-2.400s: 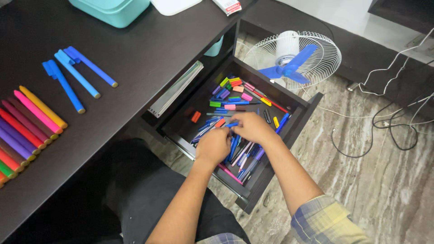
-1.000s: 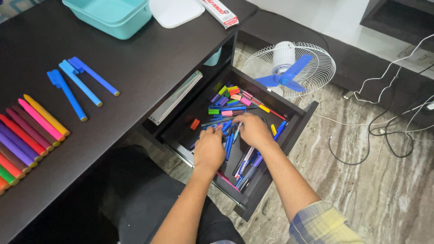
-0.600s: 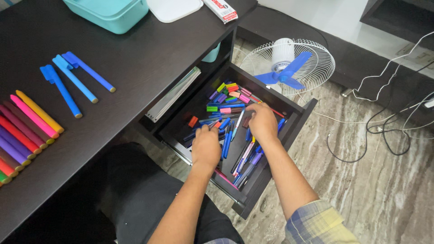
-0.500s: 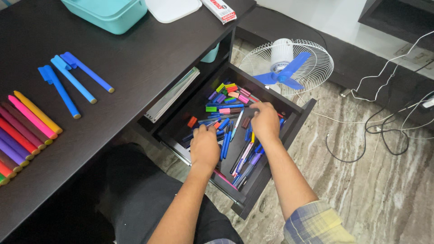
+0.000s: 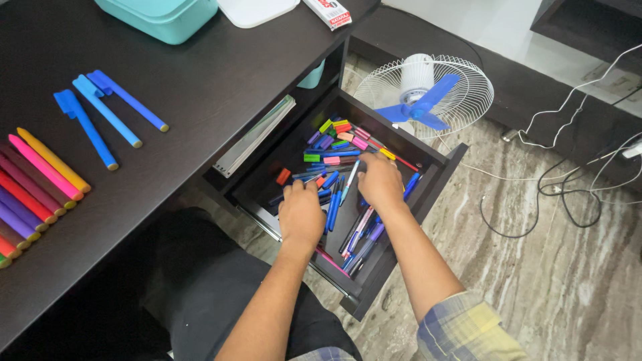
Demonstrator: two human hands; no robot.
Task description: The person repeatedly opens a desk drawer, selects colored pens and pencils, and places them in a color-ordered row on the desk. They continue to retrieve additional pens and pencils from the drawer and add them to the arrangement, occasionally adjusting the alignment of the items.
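Head view, looking down past my knees. Item one: an open dark drawer (image 5: 438, 170) pulled out from under the desk (image 5: 221, 73), holding a loose heap of pens (image 5: 334, 194) and coloured caps, mostly blue, with pink, green and orange among them. Item two: my left hand (image 5: 301, 212), palm down on the heap at the near side of the drawer, fingers curled into the blue pens; I cannot tell whether it has closed on any one. Item three: my right hand (image 5: 380, 182), palm down further in and just beside the left, fingers spread over the pens toward the far wall; its grip is hidden too. On the desk top: three blue markers (image 5: 107, 120) lying side by side, a row of coloured markers (image 5: 37, 184) at the left edge, a teal box (image 5: 160, 17) at the back. On the stone floor beyond the drawer: a white fan (image 5: 422, 97) with blue blades, and loose cables (image 5: 568, 174).
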